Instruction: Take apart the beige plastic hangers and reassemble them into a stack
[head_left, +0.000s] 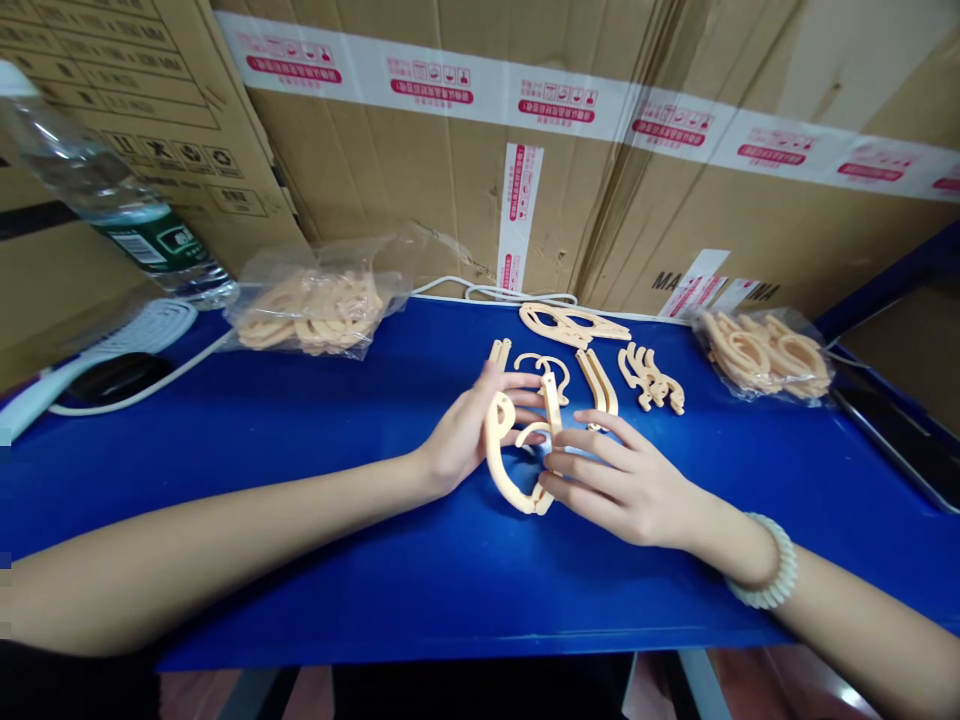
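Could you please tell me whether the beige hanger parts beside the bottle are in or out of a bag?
In: the beige hanger parts show through a clear plastic bag.

Bare left forearm slanting from near left toward middle, wrist almost straight. Left hand side-on, thumb up, left fingers reaching right. Bare right forearm entering from near right. Right hand back upward, right fingers bent, pointing left, just beside left hand.
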